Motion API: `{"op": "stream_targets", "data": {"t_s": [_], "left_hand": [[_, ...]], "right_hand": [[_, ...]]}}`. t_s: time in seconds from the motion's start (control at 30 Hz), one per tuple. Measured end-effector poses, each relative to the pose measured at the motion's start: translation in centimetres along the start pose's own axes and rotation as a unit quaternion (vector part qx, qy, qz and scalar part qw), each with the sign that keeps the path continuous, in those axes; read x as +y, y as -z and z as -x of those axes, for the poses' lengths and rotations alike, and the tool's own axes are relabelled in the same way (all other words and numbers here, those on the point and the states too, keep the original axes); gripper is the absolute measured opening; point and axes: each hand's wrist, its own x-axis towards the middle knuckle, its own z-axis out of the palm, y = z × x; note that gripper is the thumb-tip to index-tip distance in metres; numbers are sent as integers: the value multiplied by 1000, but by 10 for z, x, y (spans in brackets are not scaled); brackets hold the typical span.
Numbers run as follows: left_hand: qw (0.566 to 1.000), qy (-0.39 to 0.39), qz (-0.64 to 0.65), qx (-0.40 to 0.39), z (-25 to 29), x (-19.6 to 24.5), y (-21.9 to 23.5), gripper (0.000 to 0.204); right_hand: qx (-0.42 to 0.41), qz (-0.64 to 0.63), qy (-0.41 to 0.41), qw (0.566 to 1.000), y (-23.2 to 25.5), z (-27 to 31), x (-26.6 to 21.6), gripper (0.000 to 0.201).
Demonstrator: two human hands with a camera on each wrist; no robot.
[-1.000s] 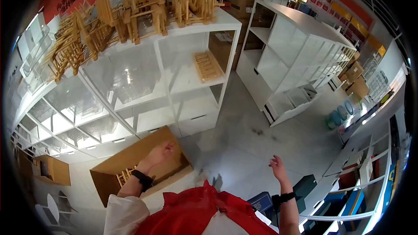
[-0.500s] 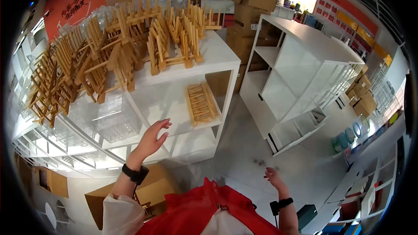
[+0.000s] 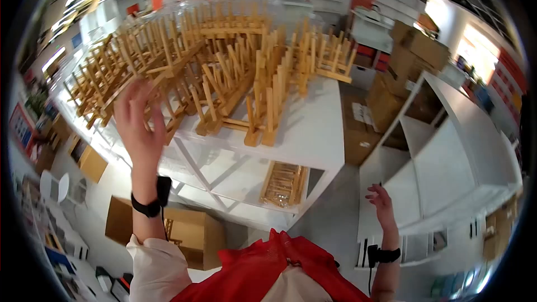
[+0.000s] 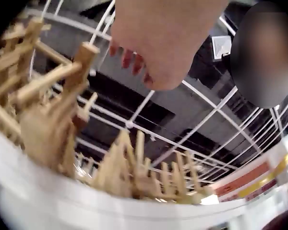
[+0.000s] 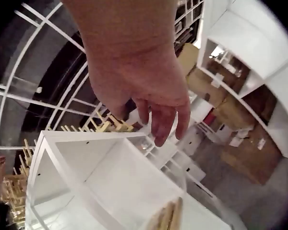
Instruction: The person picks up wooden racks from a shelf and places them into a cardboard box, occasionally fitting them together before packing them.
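1. Head view: the left hand (image 3: pixel 137 120) is raised in front of a crowd of wooden racks (image 3: pixel 224 72) standing on the flat top of a white shelf unit (image 3: pixel 313 128). Its fingers are straight and loosely apart, holding nothing, close before the nearest rack at the front left of the pile.
2. The racks are light wood frames with upright pegs, packed together and leaning at different angles across most of the shelf top; the right front part of that top is bare.
3. One more folded wooden rack (image 3: pixel 282 182) lies flat on the shelf board just below the top.
4. The right hand (image 3: pixel 381 202) hangs lower, well apart from the racks, over the grey floor (image 3: pixel 330 218) beside a second white shelf unit (image 3: pixel 447 156). Its fingers are relaxed and slightly spread, holding nothing.
5. A black strap sits on each wrist, and a white sleeve covers the left upper arm.
6. Left wrist view: the fingertips (image 4: pixel 129 57) are free in the air, just beside the upright end of a wooden peg (image 4: pixel 84 60).
7. Right wrist view: the fingers (image 5: pixel 165 120) hang loose above the white shelf unit.
8. A brown cardboard box (image 3: pixel 184 232) stands on the floor below the left arm, and more boxes (image 3: pixel 414 50) are stacked at the far right.
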Motion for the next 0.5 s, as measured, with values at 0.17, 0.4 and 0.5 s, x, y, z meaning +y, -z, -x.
{"op": "stream_targets", "data": {"t_s": [0.17,0.4,0.5], "left_hand": [[966,150,-77,-194,-39,-37,-12,46],[859,205,-151,-444,-61,-41,-83,57],[889,187,-144,-391,-59,-52,-87,49]], "right_hand": [[-94,45,35,994,4,-90,-22,35],[-232,-16,32,972,-27,-147,0,33],[-278,-4,23,960,-33,-150,5,32]]}}
